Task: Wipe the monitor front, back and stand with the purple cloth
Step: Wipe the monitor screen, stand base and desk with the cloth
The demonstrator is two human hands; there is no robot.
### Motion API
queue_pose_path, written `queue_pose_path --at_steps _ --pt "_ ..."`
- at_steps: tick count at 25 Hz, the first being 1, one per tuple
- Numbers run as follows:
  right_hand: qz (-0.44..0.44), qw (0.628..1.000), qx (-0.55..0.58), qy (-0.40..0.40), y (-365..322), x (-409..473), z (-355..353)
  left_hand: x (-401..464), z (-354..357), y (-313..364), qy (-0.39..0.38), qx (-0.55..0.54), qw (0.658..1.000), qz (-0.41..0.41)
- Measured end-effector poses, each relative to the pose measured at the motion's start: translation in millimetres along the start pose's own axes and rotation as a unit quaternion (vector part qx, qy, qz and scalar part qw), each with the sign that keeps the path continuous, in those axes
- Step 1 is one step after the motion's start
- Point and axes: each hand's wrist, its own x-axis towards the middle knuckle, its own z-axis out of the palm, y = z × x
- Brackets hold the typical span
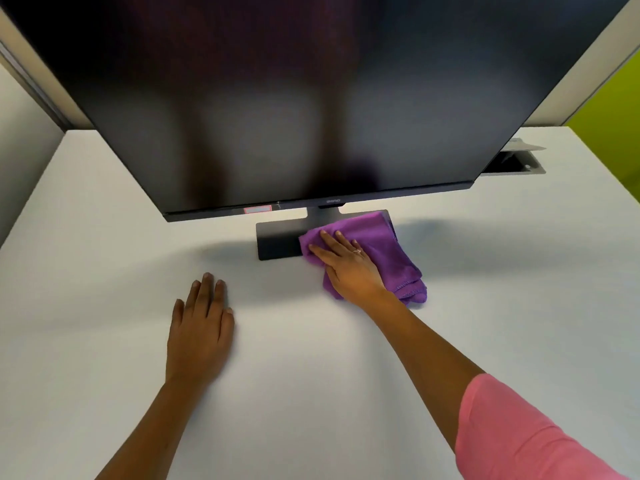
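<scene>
A large black monitor (277,98) with a dark screen stands on a white desk and fills the upper part of the view. Its flat dark stand base (277,239) sits below the screen's bottom edge. A purple cloth (381,244) lies over the right half of the base and spills onto the desk. My right hand (346,268) presses flat on the cloth with straight fingers, at the base's right front part. My left hand (201,327) rests flat on the desk, palm down, in front of and left of the base, holding nothing.
The white desk (104,271) stretches wide around the stand. A cable opening with a raised grey flap (516,161) sits at the back right behind the monitor. Partition walls close the desk at the back and left; a green wall (609,126) shows at right.
</scene>
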Motion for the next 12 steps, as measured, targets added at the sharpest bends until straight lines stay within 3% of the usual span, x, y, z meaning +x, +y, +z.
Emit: queue_pose_path --at_steps 2,7,12 --pt "0.019 1.0 -0.006 0.003 6.7 3.2 -0.2 -1.6 1.7 0.0 0.009 0.001 1.0 -0.003" --pt "0.197 0.972 0.08 0.097 13.1 22.7 -1.9 -1.4 10.4 -2.4 0.041 0.001 0.999 -0.005" --pt "0.125 0.98 0.074 0.134 -2.3 61.4 -5.1 0.1 15.0 -2.0 0.052 0.022 0.998 -0.005"
